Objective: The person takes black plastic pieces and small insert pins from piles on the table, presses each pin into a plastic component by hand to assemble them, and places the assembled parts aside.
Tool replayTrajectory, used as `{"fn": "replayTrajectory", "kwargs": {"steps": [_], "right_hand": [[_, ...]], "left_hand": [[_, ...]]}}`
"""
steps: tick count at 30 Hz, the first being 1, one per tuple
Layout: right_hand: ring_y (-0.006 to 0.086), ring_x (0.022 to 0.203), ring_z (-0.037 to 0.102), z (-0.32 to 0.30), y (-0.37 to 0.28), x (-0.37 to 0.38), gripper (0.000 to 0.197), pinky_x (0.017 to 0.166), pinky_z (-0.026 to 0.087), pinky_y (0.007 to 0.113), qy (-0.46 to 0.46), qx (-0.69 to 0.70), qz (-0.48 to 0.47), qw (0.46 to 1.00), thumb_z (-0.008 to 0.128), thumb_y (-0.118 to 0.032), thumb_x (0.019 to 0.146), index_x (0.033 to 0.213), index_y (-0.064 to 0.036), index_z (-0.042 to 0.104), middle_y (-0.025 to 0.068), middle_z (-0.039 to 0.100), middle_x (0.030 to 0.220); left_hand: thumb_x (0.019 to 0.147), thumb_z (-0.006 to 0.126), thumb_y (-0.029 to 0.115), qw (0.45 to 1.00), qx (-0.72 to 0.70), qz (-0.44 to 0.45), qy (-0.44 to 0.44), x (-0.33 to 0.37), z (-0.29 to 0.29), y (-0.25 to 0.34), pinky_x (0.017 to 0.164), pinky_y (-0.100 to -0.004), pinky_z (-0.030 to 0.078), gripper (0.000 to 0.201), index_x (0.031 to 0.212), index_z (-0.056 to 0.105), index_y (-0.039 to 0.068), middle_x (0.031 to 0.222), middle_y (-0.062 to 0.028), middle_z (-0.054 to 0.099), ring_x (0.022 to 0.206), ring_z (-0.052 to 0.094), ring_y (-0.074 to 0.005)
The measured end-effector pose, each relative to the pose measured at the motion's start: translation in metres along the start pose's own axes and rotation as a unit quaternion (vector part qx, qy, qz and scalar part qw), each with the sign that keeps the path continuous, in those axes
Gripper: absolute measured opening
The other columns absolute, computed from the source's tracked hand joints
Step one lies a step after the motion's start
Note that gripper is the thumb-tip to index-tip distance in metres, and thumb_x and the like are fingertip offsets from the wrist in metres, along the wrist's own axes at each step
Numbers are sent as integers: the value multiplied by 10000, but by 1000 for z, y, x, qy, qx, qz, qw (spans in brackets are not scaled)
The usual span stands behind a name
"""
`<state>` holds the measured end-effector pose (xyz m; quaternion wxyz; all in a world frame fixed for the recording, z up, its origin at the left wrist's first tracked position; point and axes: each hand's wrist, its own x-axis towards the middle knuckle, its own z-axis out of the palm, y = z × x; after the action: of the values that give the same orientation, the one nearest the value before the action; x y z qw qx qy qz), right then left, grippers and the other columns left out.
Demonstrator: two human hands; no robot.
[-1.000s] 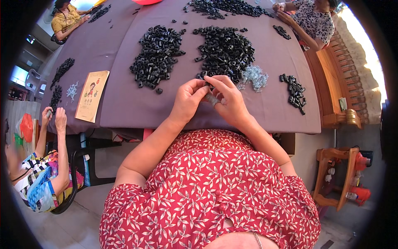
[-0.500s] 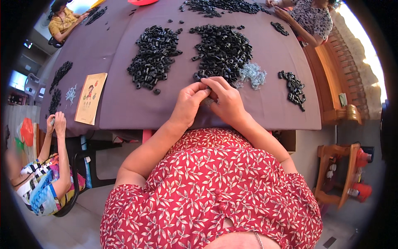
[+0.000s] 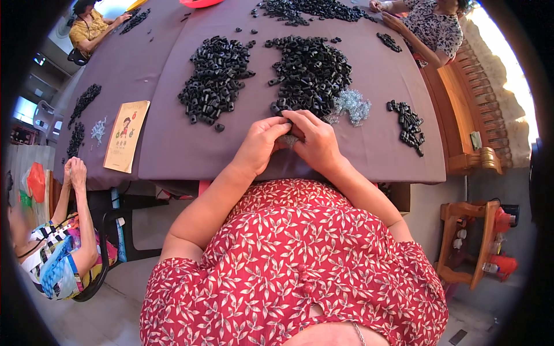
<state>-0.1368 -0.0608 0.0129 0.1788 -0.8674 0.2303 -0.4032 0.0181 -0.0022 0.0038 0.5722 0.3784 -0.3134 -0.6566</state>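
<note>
My left hand (image 3: 257, 144) and my right hand (image 3: 316, 139) meet over the table's near edge, fingertips pinched together. Between them is a small black plastic piece, mostly covered by my fingers. Some greyish, clear bits show under the fingers, too hidden to name. Just beyond my hands lies a large heap of short black tubular pieces (image 3: 314, 69). Against its near right side sits a small heap of clear, shiny little parts (image 3: 353, 107). A second black heap (image 3: 212, 81) spreads to the left, and a smaller group of black pieces (image 3: 408, 128) lies to the right.
A booklet (image 3: 126, 137) lies on the brown tablecloth (image 3: 173, 155) at the left. Beside it are more black pieces (image 3: 76, 140) and whitish parts (image 3: 98, 131). Co-workers sit at the left (image 3: 69, 248), far left (image 3: 89, 32) and far right (image 3: 430, 32). A red basin (image 3: 201, 3) stands at the back.
My hands stay together in nearly the same place, with only slight finger movement. The co-worker at the left has brought both hands closer together.
</note>
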Motion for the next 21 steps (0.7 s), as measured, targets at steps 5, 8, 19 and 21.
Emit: {"fn": "replayTrajectory", "kwargs": {"steps": [5, 8, 19, 21], "right_hand": [[312, 879, 666, 1, 2, -1, 534, 733, 562, 380, -15, 23, 7, 1000, 694, 7, 653, 1180, -39, 614, 116, 653, 1014], [313, 876, 665, 1, 1, 0, 537, 731, 560, 380, -9, 30, 9, 999, 701, 4, 651, 1179, -43, 614, 115, 651, 1006], [307, 877, 665, 4, -4, 1, 522, 735, 558, 379, -18, 11, 18, 1000, 749, -62, 686, 1188, -51, 607, 112, 652, 1000], [307, 879, 664, 5, -1, 0, 523, 736, 558, 380, -18, 5, 13, 1000, 739, -53, 683, 1188, -50, 605, 114, 652, 998]], "left_hand": [[998, 470, 127, 1000, -9, -8, 4, -1, 2, 1, 745, -270, 548, 257, 1130, 649, -2, 1015, -78, 693, 880, 664, -133], [1002, 465, 125, 1000, 3, -11, -19, 1, -3, 1, 789, -292, 561, 278, 1190, 614, -16, 1080, -99, 680, 938, 673, -160], [995, 451, 104, 1000, -14, 16, 4, 2, -1, -2, 769, -283, 560, 260, 1146, 627, -13, 1051, -76, 667, 909, 660, -145], [998, 451, 109, 1000, -8, 18, -2, 2, 1, -2, 766, -283, 560, 260, 1143, 630, -12, 1049, -75, 669, 905, 661, -144]]}}
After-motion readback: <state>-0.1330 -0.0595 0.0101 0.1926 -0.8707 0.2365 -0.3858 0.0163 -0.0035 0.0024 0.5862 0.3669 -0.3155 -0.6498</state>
